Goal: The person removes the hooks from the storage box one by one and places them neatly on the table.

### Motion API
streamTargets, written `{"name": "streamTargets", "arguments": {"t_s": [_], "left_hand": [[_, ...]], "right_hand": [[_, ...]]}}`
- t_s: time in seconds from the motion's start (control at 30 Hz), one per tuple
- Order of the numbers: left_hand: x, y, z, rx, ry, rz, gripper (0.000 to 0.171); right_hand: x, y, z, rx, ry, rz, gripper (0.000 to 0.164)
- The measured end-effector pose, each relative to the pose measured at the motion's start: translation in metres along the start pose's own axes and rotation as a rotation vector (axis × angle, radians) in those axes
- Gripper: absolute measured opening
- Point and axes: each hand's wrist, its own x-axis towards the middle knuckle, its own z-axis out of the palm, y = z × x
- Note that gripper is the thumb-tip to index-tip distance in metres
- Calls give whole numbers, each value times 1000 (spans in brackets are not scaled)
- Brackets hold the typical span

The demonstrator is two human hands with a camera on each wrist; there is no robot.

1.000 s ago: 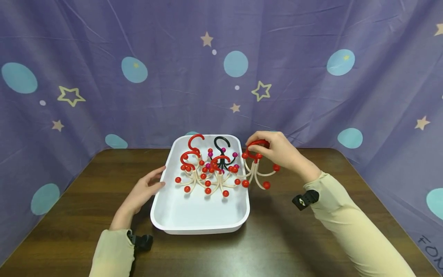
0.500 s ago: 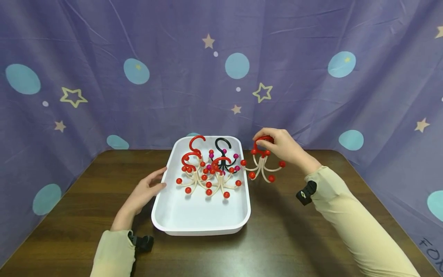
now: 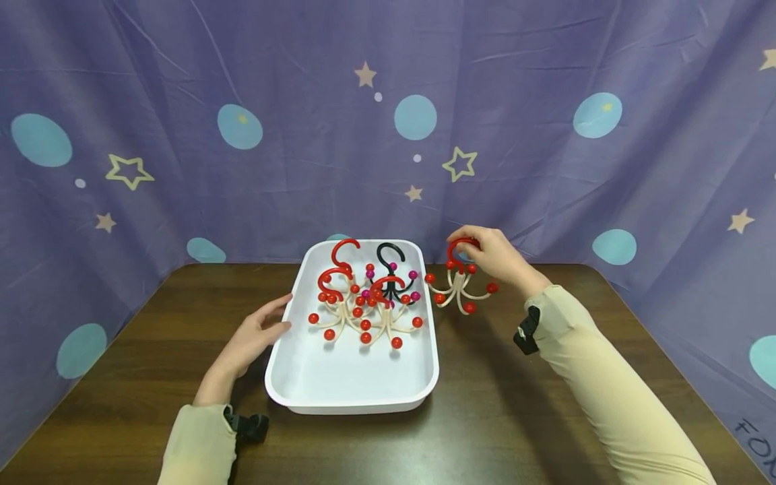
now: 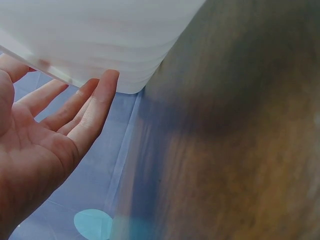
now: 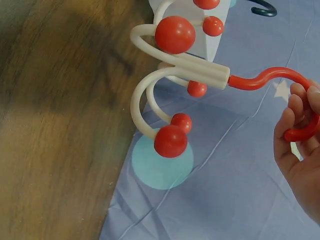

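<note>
My right hand [image 3: 494, 256] holds a multi-arm hanger by its red hook, beside the tray's right edge. This hanger [image 3: 459, 281] has curved cream arms tipped with red balls; in the right wrist view its cream stem [image 5: 200, 70] hangs clear of the table. My left hand [image 3: 253, 339] rests its extended fingers against the left wall of the white tray [image 3: 351, 380]. Inside that tray stand several more hangers: three cream ones with red hooks, such as the front hanger [image 3: 386, 316], and a black hanger [image 3: 391, 283] with magenta balls.
The tray stands on a dark wooden table [image 3: 485, 417]. Behind the table hangs a purple curtain [image 3: 315, 162] printed with stars and blue dots. Each wrist wears a black strap, such as the right strap [image 3: 527, 330].
My right hand has carried its hanger rightward, away from the tray's edge, then slightly lowered it. The left hand stays at the tray wall.
</note>
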Motion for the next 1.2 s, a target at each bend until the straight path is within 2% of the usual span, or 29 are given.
{"name": "streamTargets", "arguments": {"t_s": [0.23,0.53,0.83,1.2], "left_hand": [[1,-1,1,-1,-1,6,54],[1,-1,1,-5,3,8,54],[-2,-2,-2,-4,2,6,54],[0,-3,0,-16,-2,1,54]], "right_hand": [[2,10,3,42,30,72,19],[4,22,9,20,57,126,18],[8,33,16,60,78,178,19],[6,39,25,62,51,247,20]]}}
